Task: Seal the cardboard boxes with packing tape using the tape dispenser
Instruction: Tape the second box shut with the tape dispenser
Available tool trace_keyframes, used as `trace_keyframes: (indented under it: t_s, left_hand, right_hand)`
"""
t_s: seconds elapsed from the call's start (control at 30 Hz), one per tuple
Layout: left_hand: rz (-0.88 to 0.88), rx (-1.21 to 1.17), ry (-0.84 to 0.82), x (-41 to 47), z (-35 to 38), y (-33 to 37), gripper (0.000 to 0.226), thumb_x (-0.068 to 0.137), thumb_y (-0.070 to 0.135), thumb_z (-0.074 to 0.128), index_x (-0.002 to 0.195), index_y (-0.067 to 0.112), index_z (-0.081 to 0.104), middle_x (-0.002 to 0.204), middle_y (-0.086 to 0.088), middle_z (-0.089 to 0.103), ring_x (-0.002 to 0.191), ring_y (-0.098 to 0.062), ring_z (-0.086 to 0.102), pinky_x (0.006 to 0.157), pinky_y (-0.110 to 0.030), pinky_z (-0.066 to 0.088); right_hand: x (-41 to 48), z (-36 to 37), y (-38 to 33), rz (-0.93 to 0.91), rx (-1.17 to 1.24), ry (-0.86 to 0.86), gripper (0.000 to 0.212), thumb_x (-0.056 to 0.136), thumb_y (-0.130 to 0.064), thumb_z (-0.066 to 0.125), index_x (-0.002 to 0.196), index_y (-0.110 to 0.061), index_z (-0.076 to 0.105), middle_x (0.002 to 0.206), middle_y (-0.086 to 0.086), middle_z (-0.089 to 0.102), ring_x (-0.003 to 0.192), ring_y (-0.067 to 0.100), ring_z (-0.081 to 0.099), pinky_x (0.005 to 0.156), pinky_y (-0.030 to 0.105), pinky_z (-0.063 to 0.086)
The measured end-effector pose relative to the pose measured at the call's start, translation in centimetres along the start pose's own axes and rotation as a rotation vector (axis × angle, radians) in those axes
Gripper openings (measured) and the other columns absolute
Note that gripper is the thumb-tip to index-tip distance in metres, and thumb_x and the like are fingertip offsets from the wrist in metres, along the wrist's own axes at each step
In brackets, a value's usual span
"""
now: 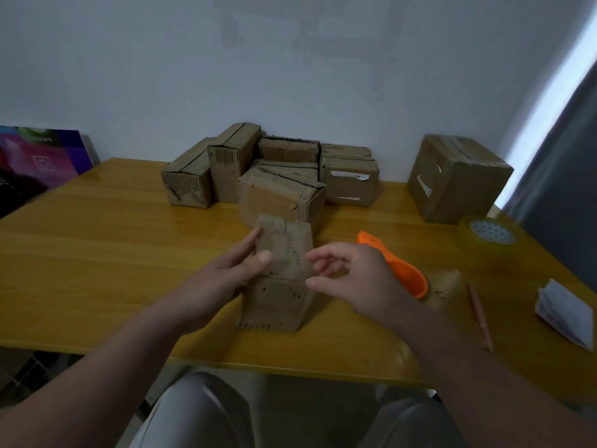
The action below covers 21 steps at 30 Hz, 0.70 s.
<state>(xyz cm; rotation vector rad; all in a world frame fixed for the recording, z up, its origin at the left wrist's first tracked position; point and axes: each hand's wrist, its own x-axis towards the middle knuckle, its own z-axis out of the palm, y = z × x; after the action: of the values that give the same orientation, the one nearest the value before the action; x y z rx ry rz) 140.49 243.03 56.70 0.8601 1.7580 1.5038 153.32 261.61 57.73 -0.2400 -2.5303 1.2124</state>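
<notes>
Both hands are set about a small brown cardboard box [277, 299] that stands upright near the front edge of the yellow wooden desk [97, 253]. The left hand [223, 276] is laid flat against the box's left side, its fingers straight and its thumb pressed on the raised top flap [287, 247], probably to steady it for folding down. The right hand [352, 279] is held loosely spread at the right side with nothing gripped. Whether its fingertips touch the flap cannot be told, the view being soft there.

An orange plastic tape dispenser [407, 279] lies just behind the right hand, unheld and within easy reach once the flaps are closed. No tape appears to have been laid on this box yet. A roll of clear packing tape [487, 237] is kept by the right edge. A cluster of worn cardboard boxes [281, 195] is gathered at the back edge, with a larger taped cardboard box [458, 179] towards the back right corner, apart from the rest and perhaps already finished.
</notes>
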Motion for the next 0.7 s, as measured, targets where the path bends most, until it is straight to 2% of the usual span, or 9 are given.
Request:
trace_keyframes:
  t_s: [0.07,0.13,0.2,0.27,0.33,0.43,0.53,0.6,0.7]
  left_hand:
    - [0.005,0.084,-0.054,-0.2,0.0,-0.1,0.103,0.059,0.068,0.073,0.144,0.049,0.019,0.14,0.027,0.03,0.124,-0.001,0.04,0.1,-0.026,0.041]
    - [0.031,0.134,-0.01,-0.2,0.1,-0.2,0.086,0.072,0.049,0.072,0.144,0.044,0.025,0.147,0.02,0.029,0.129,-0.006,0.04,0.101,-0.028,0.043]
    - [0.037,0.131,0.032,-0.1,0.2,-0.3,0.071,0.077,0.034,0.066,0.141,0.04,0.036,0.146,0.014,0.037,0.123,-0.007,0.048,0.096,-0.029,0.049]
    - [0.028,0.107,0.037,0.0,0.3,-0.3,0.061,0.081,0.025,0.062,0.138,0.036,0.042,0.141,0.012,0.044,0.114,-0.006,0.056,0.088,-0.027,0.053]
    - [0.026,0.088,0.038,0.2,0.3,-0.4,0.055,0.087,0.018,0.06,0.138,0.034,0.044,0.139,0.012,0.047,0.112,-0.005,0.058,0.086,-0.026,0.053]
    - [0.03,0.062,0.065,0.7,0.5,-0.4,0.05,0.091,0.014,0.056,0.137,0.032,0.046,0.14,0.01,0.048,0.116,-0.007,0.056,0.094,-0.032,0.051]
    - [0.022,0.04,0.088,1.3,0.9,-0.3,0.048,0.093,0.012,0.053,0.136,0.032,0.047,0.14,0.01,0.048,0.118,-0.009,0.053,0.092,-0.029,0.05]
    - [0.011,0.03,0.1,1.6,1.2,-0.1,0.046,0.095,0.012,0.051,0.136,0.032,0.047,0.137,0.012,0.049,0.117,-0.007,0.052,0.084,-0.023,0.049]
    - [-0.002,0.028,0.118,2.0,1.4,0.2,0.043,0.096,0.012,0.048,0.135,0.032,0.049,0.134,0.012,0.05,0.116,-0.007,0.051,0.08,-0.021,0.047]
  right_hand:
    - [0.0,0.0,0.0,-0.003,0.001,0.003,0.033,0.078,-0.019,0.077,0.109,-0.023,0.068,0.093,-0.01,0.065,0.083,0.004,0.063,0.077,0.022,0.055]
    - [0.1,-0.2,0.4,0.006,-0.012,0.078,0.026,0.08,-0.021,0.076,0.105,-0.022,0.07,0.089,-0.009,0.066,0.078,0.003,0.062,0.072,0.017,0.052]
    - [0.4,-0.8,1.3,0.037,-0.155,0.192,0.022,0.082,-0.025,0.073,0.103,-0.02,0.072,0.084,-0.01,0.063,0.072,0.001,0.057,0.066,0.01,0.044]
    - [0.5,-1.5,2.3,0.097,-0.445,0.267,0.024,0.085,-0.031,0.068,0.107,-0.02,0.07,0.086,-0.008,0.058,0.078,0.003,0.053,0.068,0.018,0.04]
    - [0.2,-2.0,2.9,0.228,-0.683,0.274,0.032,0.087,-0.037,0.064,0.115,-0.021,0.063,0.099,-0.002,0.057,0.093,0.015,0.054,0.073,0.027,0.043]
    - [-0.3,-2.1,3.2,0.44,-0.786,0.191,0.048,0.088,-0.037,0.063,0.129,-0.021,0.044,0.116,0.003,0.054,0.103,0.023,0.054,0.07,0.029,0.043]
    - [-0.5,-1.9,3.8,0.512,-0.782,0.121,0.053,0.09,-0.026,0.062,0.133,-0.021,0.033,0.107,0.004,0.06,0.082,0.022,0.052,0.058,0.03,0.039]
    - [-0.6,-1.8,4.1,0.496,-0.774,0.095,0.055,0.09,-0.018,0.061,0.135,-0.024,0.03,0.099,0.004,0.061,0.075,0.021,0.047,0.057,0.031,0.039]
    - [-0.4,-1.9,4.2,0.434,-0.763,0.154,0.055,0.09,-0.01,0.056,0.136,-0.027,0.03,0.078,-0.003,0.049,0.071,0.019,0.047,0.056,0.031,0.038]
